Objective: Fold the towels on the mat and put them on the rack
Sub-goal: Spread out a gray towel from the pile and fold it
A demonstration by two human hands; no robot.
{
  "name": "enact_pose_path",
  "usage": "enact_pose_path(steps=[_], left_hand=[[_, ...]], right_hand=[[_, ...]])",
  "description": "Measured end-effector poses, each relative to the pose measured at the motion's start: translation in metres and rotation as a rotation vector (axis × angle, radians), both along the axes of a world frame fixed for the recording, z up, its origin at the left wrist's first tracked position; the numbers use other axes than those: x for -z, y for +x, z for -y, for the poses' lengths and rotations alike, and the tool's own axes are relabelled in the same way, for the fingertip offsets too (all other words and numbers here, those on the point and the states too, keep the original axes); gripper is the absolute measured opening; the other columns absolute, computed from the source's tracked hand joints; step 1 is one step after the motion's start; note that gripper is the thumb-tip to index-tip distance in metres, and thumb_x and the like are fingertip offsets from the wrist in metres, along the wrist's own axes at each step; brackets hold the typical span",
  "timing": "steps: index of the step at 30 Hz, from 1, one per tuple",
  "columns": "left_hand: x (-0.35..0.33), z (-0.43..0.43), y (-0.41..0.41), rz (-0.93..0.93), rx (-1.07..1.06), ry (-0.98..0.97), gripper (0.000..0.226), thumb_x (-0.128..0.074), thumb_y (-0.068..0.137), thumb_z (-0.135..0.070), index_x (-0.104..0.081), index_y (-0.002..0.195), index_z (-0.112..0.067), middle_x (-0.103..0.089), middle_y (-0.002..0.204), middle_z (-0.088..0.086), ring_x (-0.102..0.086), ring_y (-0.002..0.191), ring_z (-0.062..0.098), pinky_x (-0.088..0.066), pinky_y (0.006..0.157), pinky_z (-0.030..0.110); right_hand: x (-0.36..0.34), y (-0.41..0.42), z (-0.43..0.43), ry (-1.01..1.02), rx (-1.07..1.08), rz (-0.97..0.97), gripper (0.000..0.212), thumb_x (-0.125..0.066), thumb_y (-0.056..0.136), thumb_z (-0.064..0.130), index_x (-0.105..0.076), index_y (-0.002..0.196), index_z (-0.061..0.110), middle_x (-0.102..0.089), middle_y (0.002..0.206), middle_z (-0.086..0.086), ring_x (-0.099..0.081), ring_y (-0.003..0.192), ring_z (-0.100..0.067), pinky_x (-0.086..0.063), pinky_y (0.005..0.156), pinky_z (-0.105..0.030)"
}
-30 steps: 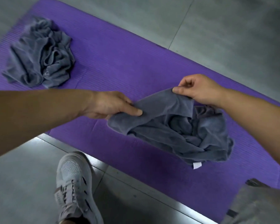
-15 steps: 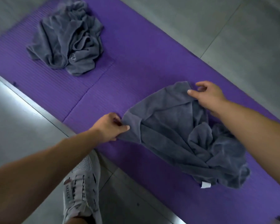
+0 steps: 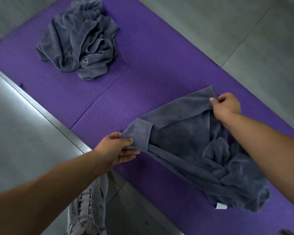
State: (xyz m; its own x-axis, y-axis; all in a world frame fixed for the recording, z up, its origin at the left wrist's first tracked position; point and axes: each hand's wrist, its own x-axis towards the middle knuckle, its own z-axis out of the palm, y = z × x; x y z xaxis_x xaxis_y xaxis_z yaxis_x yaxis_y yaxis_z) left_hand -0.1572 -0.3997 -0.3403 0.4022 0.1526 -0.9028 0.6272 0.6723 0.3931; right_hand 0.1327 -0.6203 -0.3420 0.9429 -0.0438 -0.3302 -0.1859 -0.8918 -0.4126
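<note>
**Towel edge drawn out between the two hands**

The person's left hand (image 3: 119,150) pinches one corner of the near grey towel (image 3: 185,138), thumb on top and fingers below. The right hand (image 3: 226,106) pinches the other corner of the same edge. Compared with one second ago, the hands are wider apart, and the edge between them, which was bunched, now runs almost straight. The rest of this towel remains crumpled on the purple mat (image 3: 143,73) toward the lower right, where a small white label (image 3: 221,206) shows. So the step in hand seems to be the spreading, not yet the folding. The cloth probably needs one more pull or a shake before it lies flat. A second grey towel (image 3: 81,43) lies as an untouched heap at the far end of the mat (well apart from the first one). The rack is not in view. A light shoe (image 3: 90,206) stands on the grey floor (image 3: 24,133) beside the mat.
</note>
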Motion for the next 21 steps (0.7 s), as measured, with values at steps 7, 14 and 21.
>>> enact_pose_path(steps=[7, 14, 21], left_hand=[[0.013, -0.039, 0.008, 0.063, -0.372, 0.230, 0.018, -0.052, 0.102, 0.001, -0.055, 0.093, -0.015, -0.064, 0.090, 0.014, -0.066, 0.078, 0.021, -0.063, 0.068, 0.038], [0.015, -0.074, 0.020, 0.069, -0.387, 0.342, 0.010, -0.050, 0.106, -0.011, -0.057, 0.099, -0.012, -0.069, 0.078, 0.004, -0.070, 0.062, 0.012, -0.059, 0.053, 0.029], [0.022, -0.105, 0.010, -0.046, -0.208, 0.695, 0.017, -0.050, 0.102, -0.005, -0.051, 0.114, -0.018, -0.067, 0.105, 0.009, -0.067, 0.083, 0.023, -0.062, 0.064, 0.038]], right_hand=[[-0.015, 0.032, -0.036, 0.125, -0.125, 0.205, 0.013, -0.055, 0.101, 0.032, -0.051, 0.107, 0.021, -0.055, 0.100, 0.000, -0.051, 0.090, -0.018, -0.032, 0.075, -0.022], [-0.007, 0.077, -0.126, 0.241, -0.298, 0.227, 0.014, -0.052, 0.102, 0.023, -0.057, 0.113, 0.017, -0.056, 0.101, -0.002, -0.050, 0.092, -0.015, -0.032, 0.072, -0.017], [0.003, 0.087, -0.218, 0.309, -0.433, 0.230, 0.028, -0.053, 0.102, 0.021, -0.056, 0.127, 0.010, -0.055, 0.095, 0.001, -0.051, 0.094, -0.016, -0.036, 0.080, -0.020]])
